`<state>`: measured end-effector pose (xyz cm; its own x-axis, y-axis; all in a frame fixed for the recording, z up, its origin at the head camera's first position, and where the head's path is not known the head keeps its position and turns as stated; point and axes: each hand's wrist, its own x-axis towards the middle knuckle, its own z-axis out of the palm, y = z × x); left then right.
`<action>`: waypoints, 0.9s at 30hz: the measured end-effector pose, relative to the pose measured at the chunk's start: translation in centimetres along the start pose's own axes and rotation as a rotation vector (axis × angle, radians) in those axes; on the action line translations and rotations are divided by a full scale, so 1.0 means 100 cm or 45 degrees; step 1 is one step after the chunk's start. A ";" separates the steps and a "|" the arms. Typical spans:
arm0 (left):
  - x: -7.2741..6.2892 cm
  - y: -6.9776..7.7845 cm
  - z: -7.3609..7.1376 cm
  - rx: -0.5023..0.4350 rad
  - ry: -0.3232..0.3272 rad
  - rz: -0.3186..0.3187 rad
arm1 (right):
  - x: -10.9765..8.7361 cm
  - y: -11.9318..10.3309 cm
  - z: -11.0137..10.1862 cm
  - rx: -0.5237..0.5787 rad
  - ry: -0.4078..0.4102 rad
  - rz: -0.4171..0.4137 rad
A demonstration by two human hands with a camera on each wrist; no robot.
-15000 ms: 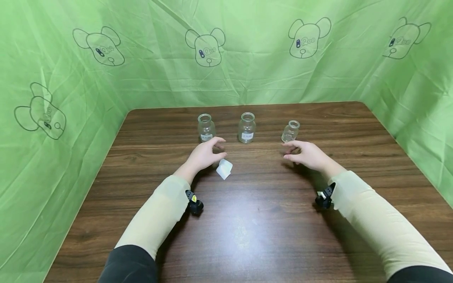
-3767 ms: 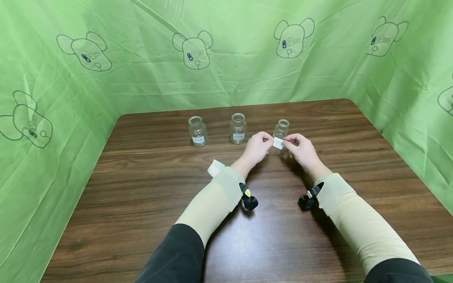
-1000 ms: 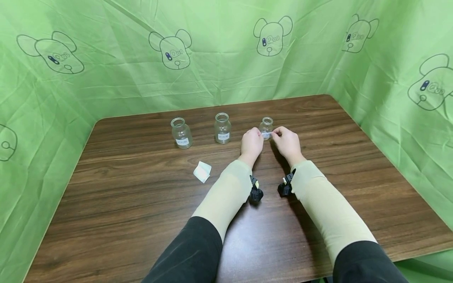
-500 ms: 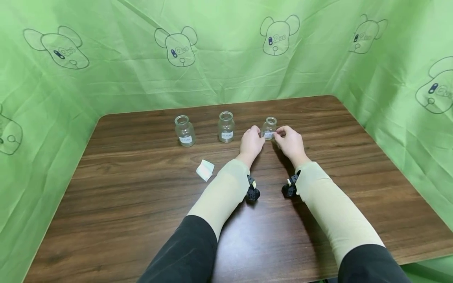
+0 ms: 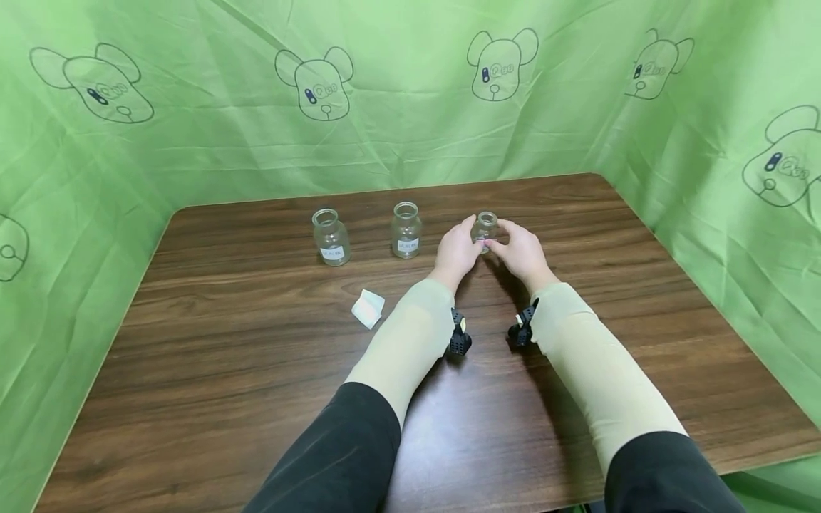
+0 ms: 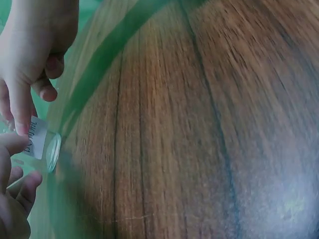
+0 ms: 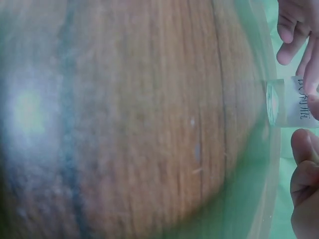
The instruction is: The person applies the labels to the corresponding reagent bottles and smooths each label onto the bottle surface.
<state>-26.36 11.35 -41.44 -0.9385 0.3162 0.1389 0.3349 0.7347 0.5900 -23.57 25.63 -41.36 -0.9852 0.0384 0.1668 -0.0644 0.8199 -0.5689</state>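
A small clear glass bottle [image 5: 487, 220] stands upright at the right of the row in the head view. My left hand [image 5: 457, 251] holds it from the left and my right hand [image 5: 522, 254] from the right, fingers around its sides. Both thumbs press on its front, over a white label [image 6: 38, 139] with handwriting. The head view shows little of that label; in the right wrist view the label [image 7: 299, 102] lies against the glass, partly behind a thumb. Part of the bottle's body is hidden by the hands.
Two larger glass bottles, one at the left [image 5: 331, 239] and one in the middle [image 5: 406, 229], stand with white labels on their fronts. A folded piece of whitish paper [image 5: 368, 308] lies left of my left forearm. Green cloth [image 5: 385, 142] hangs behind the wooden table [image 5: 212, 356].
My hands first stood apart, then pinched the label between them before the small bottle. The label is now against the bottle; both thumbs have moved together on its front, fingers around the sides.
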 end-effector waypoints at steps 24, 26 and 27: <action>0.003 -0.018 -0.006 0.194 -0.064 0.154 | 0.006 0.016 -0.008 -0.162 0.007 -0.332; 0.002 -0.020 -0.006 0.197 -0.054 0.168 | 0.006 0.016 -0.008 -0.163 0.006 -0.376; 0.002 -0.020 -0.006 0.198 -0.047 0.174 | 0.006 0.016 -0.008 -0.160 0.008 -0.393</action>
<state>-27.29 9.55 -42.09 -0.8806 0.4391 0.1784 0.4707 0.7662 0.4376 -24.17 27.48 -41.51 -0.9212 -0.2200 0.3210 -0.3396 0.8573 -0.3870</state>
